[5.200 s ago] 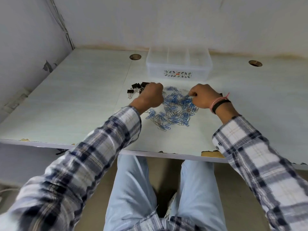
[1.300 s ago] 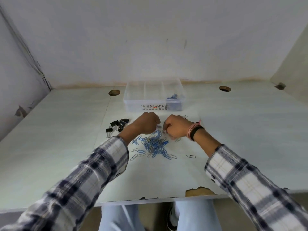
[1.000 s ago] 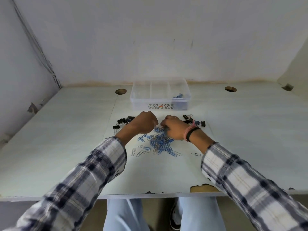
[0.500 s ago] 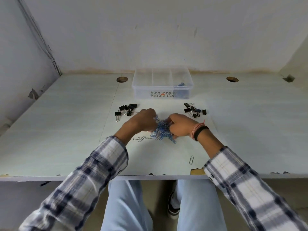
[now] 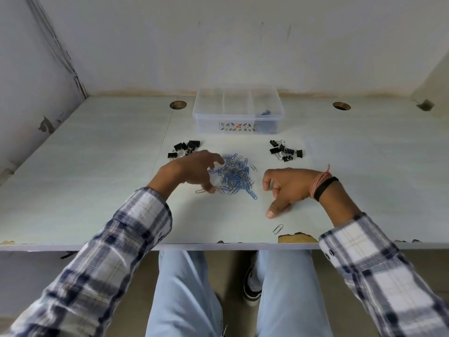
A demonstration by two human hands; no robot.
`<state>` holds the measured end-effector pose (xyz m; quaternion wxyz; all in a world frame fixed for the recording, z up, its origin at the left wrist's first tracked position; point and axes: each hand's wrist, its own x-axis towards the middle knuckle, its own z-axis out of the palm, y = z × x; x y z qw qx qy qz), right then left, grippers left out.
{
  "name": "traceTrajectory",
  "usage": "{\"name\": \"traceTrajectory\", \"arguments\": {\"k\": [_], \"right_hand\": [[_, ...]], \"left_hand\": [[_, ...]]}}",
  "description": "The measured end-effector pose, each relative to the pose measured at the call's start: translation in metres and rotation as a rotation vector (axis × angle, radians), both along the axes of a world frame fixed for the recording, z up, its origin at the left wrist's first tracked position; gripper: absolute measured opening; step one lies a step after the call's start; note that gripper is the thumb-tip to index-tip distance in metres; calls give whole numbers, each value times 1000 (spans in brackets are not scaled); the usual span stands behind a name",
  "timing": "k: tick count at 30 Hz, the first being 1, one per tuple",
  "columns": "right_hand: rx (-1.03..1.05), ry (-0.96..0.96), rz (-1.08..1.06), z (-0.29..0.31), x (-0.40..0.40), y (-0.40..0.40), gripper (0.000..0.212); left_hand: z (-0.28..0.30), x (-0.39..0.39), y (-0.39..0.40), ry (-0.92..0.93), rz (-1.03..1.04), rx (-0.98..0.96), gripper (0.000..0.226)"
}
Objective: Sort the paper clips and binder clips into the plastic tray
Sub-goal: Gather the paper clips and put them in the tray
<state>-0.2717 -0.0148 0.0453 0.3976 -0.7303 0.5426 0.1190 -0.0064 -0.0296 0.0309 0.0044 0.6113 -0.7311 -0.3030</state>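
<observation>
Left hand (image 5: 188, 170) and right hand (image 5: 288, 186) empty, fingers spread

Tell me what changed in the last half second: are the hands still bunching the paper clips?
No. Both hands let go: the left hand and right hand drew apart and opened, leaving the paper clip pile on the table. Both binder clip groups and the tray look unmoved.

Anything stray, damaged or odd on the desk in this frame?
One silver paper clip lies alone near the front edge, apart from the main pile. Beside it the desk has a chipped patch in its front edge, bare board showing. Nothing else stands out.
</observation>
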Motion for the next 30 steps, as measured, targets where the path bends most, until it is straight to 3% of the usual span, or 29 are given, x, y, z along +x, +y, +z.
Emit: {"name": "traceTrajectory", "arguments": {"k": [7, 10, 15, 17, 19, 21, 25, 27, 30], "right_hand": [[-40, 222, 201, -2, 1, 3, 83], [-121, 157, 182, -5, 16, -4, 78], [-454, -68, 65, -12, 33, -17, 68], [-507, -95, 46, -16, 32, -22, 74], [-487, -28, 77, -18, 32, -27, 90], [-460, 9, 86, -20, 39, -31, 101], [-515, -57, 54, -24, 60, -40, 91], [-532, -49, 51, -25, 61, -44, 89], [-464, 44, 122, -23, 54, -46, 102]], "left_hand": [[-8, 3, -5, 71, 32, -15, 79], [-9, -7, -6, 123, 47, -61, 72], [-5, -16, -8, 151, 43, -165, 68], [4, -1, -7, 68, 13, -139, 81], [12, 14, -4, -147, -63, -55, 97], [10, 16, -2, -239, -97, -29, 101], [-8, 0, -9, 57, 6, -122, 82], [-13, -3, -12, 111, 17, -165, 84], [-13, -1, -20, 77, -70, -135, 100]]}}
